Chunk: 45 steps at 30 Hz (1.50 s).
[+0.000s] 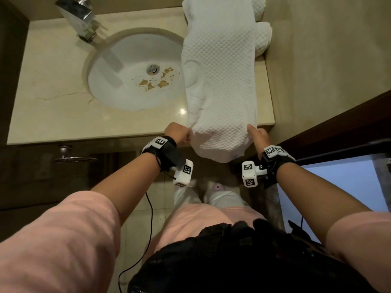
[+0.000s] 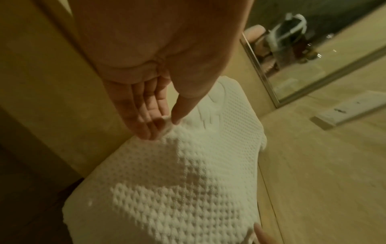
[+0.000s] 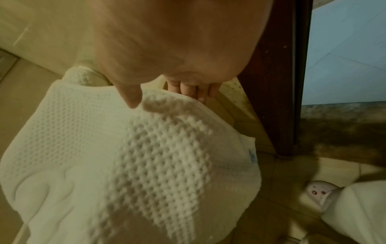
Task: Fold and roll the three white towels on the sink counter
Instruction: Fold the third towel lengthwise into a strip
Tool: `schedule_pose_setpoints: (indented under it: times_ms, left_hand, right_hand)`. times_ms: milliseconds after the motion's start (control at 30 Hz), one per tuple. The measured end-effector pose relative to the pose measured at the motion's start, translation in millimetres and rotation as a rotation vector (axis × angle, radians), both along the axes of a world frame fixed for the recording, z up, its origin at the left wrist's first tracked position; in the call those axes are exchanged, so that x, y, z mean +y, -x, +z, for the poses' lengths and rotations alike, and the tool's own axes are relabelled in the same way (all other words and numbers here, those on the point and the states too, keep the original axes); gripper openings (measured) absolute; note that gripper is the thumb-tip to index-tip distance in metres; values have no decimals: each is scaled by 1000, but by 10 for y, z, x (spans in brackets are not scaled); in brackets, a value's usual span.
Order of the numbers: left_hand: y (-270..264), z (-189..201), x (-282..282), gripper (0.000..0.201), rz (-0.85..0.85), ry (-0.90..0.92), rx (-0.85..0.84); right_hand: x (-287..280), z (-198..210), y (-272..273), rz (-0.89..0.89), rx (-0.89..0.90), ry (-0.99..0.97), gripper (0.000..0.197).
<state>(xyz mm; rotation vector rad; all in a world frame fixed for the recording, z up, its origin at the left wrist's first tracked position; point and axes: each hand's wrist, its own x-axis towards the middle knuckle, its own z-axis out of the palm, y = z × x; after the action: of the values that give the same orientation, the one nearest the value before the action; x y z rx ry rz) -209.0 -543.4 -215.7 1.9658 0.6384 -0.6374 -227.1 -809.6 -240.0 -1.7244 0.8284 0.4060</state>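
A white waffle-weave towel lies lengthwise on the beige counter to the right of the sink, its near end hanging over the front edge. My left hand pinches the towel's near left corner between thumb and fingers. My right hand pinches the near right edge, thumb on top and fingers underneath. Other white towels lie bunched at the back right, partly under the long one.
A round white sink with brown stains around the drain sits left of the towel, under a chrome faucet. A wall borders the counter on the right, with a dark door frame near it. My feet are on the tiled floor below.
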Motion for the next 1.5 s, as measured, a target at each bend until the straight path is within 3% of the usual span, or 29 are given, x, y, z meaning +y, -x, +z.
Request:
schedule_pose_setpoints:
  times_ms: [67, 133, 267, 367, 533, 700, 767, 933, 967, 1067, 1167, 1333, 1500]
  left_hand:
    - [57, 22, -24, 20, 158, 144, -4]
    - [92, 36, -52, 18, 227, 174, -10]
    - [159, -8, -132, 21, 347, 211, -65]
    - [245, -37, -234, 24, 494, 291, -86]
    - [336, -277, -242, 36, 639, 347, 96]
    - [375, -434, -205, 22, 434, 297, 302]
    - [408, -489, -214, 36, 327, 353, 349]
    - [480, -534, -345, 54, 201, 440, 266]
    - [491, -515, -374, 49, 199, 476, 273]
    - [572, -460, -461, 3, 130, 656, 364]
    - [616, -392, -480, 19, 156, 701, 350]
    - [721, -325, -328, 13, 148, 773, 222]
    - [899, -212, -60, 29, 244, 875, 255]
  right_hand:
    - [3, -43, 47, 4, 2, -35, 47]
    - [-43, -182, 52, 54, 45, -41, 54]
    - [-418, -976, -20, 267, 145, 35, 65]
    - [-557, -1223, -38, 405, 160, 109, 62]
    - [-285, -303, 137, 452, 129, 123, 28]
    - [-175, 124, 262, 300, 66, 13, 25]
    - [-137, 243, 321, 169, 64, -79, 31]
    - [-47, 617, 458, -35, 56, -217, 35]
    - [-32, 689, 452, -37, 35, -216, 34]
    - [0, 847, 442, -41, 8, -260, 31]
    - [34, 951, 417, -80, -2, -302, 31]
    - [66, 941, 347, -129, 20, -212, 43]
    - [130, 1012, 385, -41, 144, -91, 22]
